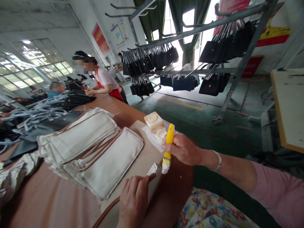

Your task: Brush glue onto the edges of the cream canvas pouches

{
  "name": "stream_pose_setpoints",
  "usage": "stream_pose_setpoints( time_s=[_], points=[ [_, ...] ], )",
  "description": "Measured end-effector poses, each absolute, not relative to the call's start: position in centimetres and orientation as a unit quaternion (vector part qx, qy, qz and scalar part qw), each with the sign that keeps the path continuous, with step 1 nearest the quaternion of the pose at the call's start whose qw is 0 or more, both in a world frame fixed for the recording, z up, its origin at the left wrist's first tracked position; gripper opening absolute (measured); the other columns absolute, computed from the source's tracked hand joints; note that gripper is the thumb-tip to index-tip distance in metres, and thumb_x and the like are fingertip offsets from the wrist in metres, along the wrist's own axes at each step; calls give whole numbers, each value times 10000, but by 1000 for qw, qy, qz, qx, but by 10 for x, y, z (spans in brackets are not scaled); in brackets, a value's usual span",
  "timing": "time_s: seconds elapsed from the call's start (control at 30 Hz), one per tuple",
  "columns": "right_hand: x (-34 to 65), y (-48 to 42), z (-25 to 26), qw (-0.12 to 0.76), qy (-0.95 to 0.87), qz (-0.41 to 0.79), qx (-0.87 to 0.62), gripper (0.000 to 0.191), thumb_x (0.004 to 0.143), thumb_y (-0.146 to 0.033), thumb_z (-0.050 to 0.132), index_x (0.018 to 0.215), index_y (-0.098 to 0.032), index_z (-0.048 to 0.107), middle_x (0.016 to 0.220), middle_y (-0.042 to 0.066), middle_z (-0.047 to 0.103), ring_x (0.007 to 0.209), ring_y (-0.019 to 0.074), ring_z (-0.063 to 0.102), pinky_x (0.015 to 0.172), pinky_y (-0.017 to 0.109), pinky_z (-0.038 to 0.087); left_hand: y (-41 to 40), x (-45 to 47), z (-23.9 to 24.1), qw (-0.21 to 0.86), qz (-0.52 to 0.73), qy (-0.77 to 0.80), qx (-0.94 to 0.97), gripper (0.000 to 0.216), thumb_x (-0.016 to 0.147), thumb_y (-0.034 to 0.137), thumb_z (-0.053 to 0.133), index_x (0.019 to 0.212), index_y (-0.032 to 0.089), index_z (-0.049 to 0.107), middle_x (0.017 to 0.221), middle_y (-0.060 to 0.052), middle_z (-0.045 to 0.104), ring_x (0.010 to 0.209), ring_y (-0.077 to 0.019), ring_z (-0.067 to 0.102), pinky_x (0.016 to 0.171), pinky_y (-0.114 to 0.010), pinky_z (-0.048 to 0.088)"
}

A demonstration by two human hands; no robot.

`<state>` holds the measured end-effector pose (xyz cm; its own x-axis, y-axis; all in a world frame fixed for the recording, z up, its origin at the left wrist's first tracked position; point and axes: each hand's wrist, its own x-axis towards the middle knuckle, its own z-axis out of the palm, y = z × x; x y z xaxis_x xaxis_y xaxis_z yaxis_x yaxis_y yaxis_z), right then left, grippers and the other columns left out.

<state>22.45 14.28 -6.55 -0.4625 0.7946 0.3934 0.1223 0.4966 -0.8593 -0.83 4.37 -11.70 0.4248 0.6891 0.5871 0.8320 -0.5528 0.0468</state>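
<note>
My right hand grips a small brush with a yellow handle, bristles pointing down at the table edge. My left hand presses down on a white fabric piece with brown trim, fingers curled over it, right beside the brush tip. A stack of cream pouches with brown piping lies just left of both hands. A pale sponge block rests on paper behind the brush.
A brown worktable runs away to the left, loaded with dark bags and straps. A co-worker in a red apron stands at its far end. Metal racks of black handbags stand on the green floor to the right.
</note>
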Motion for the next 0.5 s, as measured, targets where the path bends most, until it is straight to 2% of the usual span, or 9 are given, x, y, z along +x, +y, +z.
stream_pose_setpoints(
  time_s=[0.1,0.27,0.4,0.5],
  points=[
    [219,138,-69,476,-722,391,-316,271,935,-328,502,722,-163,535,645,-5,510,590,127,457,575,240,373,41,-8,-119,138,-257,-453,-843,233,902,95,574,1101,206,623,765,-13,617,701,-144,569,683,-297,392],
    [210,131,-80,396,-775,404,-282,363,937,-390,518,655,-163,536,605,-3,517,568,128,458,570,248,375,39,-9,-124,128,-251,-470,-836,123,909,134,571,986,211,630,753,-14,605,702,-153,559,691,-299,393],
    [209,127,-83,460,-732,381,-327,320,942,-379,516,713,-170,595,671,23,586,629,162,525,617,274,403,39,-10,-127,106,-242,-533,-804,92,924,214,565,990,225,629,761,-16,613,708,-159,576,696,-306,394],
    [213,111,-87,422,-724,445,-315,282,862,-368,641,649,-186,607,619,18,596,581,172,537,577,281,402,30,-10,-133,96,-210,-615,-754,192,905,344,589,1016,189,606,814,-60,643,759,-211,603,686,-345,404]
  ],
)
